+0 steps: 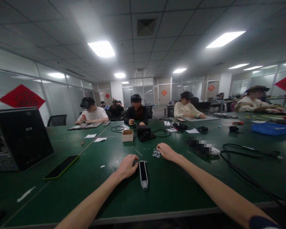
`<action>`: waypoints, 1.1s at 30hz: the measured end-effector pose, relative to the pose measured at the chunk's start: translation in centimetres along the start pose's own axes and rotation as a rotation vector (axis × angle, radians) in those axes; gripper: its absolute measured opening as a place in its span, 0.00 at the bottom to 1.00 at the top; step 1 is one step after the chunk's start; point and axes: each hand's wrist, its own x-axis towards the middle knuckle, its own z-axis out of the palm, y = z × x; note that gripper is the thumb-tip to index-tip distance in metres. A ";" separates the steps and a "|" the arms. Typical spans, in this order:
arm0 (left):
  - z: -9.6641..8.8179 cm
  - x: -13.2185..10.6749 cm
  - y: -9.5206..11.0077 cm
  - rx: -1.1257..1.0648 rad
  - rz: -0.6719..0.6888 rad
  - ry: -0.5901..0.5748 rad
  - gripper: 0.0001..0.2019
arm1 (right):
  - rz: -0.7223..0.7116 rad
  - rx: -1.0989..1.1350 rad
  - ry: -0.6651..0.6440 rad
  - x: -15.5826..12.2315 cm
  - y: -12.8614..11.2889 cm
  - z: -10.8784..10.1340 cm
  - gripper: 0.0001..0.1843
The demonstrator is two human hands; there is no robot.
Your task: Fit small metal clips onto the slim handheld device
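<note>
On the green table my left hand (128, 166) is closed, its fingers curled round a small dark grey piece that I cannot identify. Just right of it lies a long, narrow device (143, 175) with a white frame and a black face, its tapered end towards me. Further out, my right hand (166, 151) bends its fingers down beside a little cluster of silvery metal parts (156, 154). Its fingertips are pressed together at the edge of the cluster; whether a part is between them is hidden. A few thin clear strips lie between the two hands.
A phone with a green edge (62, 167) and a black computer case (22, 136) are on the left. Ahead stands a small cardboard box (127, 135). Black cables (243, 171) and a blue tray (272, 128) lie to the right. Several people sit across the table.
</note>
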 end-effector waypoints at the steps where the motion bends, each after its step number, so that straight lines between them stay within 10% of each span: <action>1: -0.1 0.0 0.2 -0.017 0.000 0.033 0.11 | -0.038 0.048 0.021 -0.2 -0.9 0.0 0.13; 11: 0.1 -0.3 1.8 -0.112 0.149 0.119 0.05 | -0.139 0.699 0.059 -2.5 -9.4 1.4 0.07; 26: -0.9 -0.4 2.1 0.023 0.162 0.136 0.06 | -0.107 0.740 0.067 -2.9 -9.7 0.9 0.08; 33: -2.4 0.0 0.6 -0.015 0.050 0.016 0.08 | -0.237 0.369 0.093 -2.6 -7.6 0.9 0.08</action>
